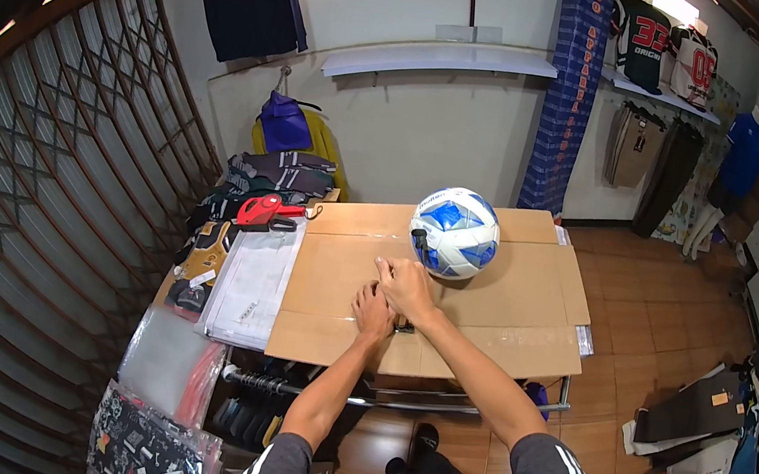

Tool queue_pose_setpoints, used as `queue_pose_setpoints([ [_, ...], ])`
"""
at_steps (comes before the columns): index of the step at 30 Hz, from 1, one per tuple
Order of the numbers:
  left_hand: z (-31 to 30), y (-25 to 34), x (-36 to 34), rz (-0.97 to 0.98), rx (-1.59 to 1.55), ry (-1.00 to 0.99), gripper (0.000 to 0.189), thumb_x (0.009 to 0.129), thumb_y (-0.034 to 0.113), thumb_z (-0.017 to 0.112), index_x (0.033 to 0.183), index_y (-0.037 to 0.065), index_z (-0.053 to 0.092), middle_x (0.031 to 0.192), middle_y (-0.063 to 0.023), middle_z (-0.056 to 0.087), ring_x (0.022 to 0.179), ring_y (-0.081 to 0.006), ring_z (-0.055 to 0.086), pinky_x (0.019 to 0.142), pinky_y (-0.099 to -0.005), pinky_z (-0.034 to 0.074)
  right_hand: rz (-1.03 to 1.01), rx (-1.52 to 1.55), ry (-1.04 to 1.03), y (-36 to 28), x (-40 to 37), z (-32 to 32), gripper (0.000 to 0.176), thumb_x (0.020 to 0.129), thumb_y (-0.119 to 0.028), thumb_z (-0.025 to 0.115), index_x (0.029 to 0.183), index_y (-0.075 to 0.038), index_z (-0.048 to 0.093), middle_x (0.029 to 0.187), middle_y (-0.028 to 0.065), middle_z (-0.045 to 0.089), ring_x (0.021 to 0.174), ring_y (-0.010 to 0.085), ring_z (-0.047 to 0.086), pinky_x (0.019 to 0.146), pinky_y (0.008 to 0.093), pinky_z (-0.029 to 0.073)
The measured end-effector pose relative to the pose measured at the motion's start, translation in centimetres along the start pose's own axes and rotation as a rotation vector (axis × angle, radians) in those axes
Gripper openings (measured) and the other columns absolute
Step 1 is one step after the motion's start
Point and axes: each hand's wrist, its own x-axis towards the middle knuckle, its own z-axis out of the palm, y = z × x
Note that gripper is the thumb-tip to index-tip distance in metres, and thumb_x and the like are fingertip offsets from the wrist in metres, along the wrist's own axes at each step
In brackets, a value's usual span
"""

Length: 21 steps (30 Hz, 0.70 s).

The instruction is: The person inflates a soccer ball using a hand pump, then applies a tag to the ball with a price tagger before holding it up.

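Note:
My left hand [373, 313] rests on the cardboard sheet [332, 274], its fingers a little bent and apart, with nothing visible in them. Just above and to the right is my right hand [408, 289], closed with its thumb side toward the left; whatever it may hold is hidden. A small dark object [403, 324] shows on the cardboard beside my left hand, partly under my right wrist. Close beyond my right hand sits a white and blue soccer ball [465, 239]. A small black item [420, 245] is at the ball's left side.
Left of the cardboard lie a white plastic-wrapped packet [250, 290], a red tape dispenser [259, 211] and folded clothes [284, 175]. A metal rail [381, 402] runs below the table's front edge. A folding metal gate [58, 160] stands at left; clothing piles [699, 466] lie at right.

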Motion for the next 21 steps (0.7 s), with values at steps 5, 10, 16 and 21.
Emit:
queue_pose_setpoints([
  [5,-0.3,0.4,-0.6,-0.016,-0.031,0.012,0.063,0.091,0.032,0.072,0.147,0.008,0.056,0.148,-0.0128,0.050,0.141,-0.0346,0.041,0.118,-0.0521,0.031,-0.005,-0.001,-0.001,-0.7,-1.6,0.4,0.040,0.102,-0.035,0.064,0.087,-0.001,0.079,0.076,0.0288,0.069,0.073,0.0479,0.071,0.066,0.0548,0.055],
  [10,0.2,0.6,-0.1,-0.014,-0.025,0.054,0.055,0.095,0.034,0.070,0.143,0.009,0.060,0.146,-0.0138,0.052,0.140,-0.0343,0.043,0.117,-0.0517,0.032,-0.027,-0.027,-0.022,-4.5,-1.9,-3.5,0.043,0.103,-0.038,0.062,0.090,-0.001,0.080,0.077,0.0277,0.070,0.075,0.0465,0.072,0.067,0.0541,0.056],
  [16,1.1,-0.1,0.1,0.021,0.032,0.099,0.042,0.097,0.030,0.066,0.133,0.007,0.065,0.137,-0.0148,0.059,0.133,-0.0354,0.050,0.115,-0.0527,0.034,-0.003,0.083,-0.002,-9.7,0.0,-8.7,0.049,0.102,-0.042,0.064,0.079,0.000,0.074,0.070,0.0249,0.067,0.070,0.0466,0.069,0.065,0.0534,0.054],
  [21,0.9,0.3,0.0,0.031,-0.044,0.141,0.050,0.092,0.029,0.071,0.136,0.005,0.063,0.142,-0.0148,0.055,0.137,-0.0357,0.045,0.115,-0.0534,0.034,-0.013,0.000,0.005,-6.8,-0.2,-4.9,0.043,0.100,-0.039,0.067,0.080,-0.001,0.075,0.070,0.0250,0.067,0.068,0.0452,0.069,0.062,0.0524,0.054],
])
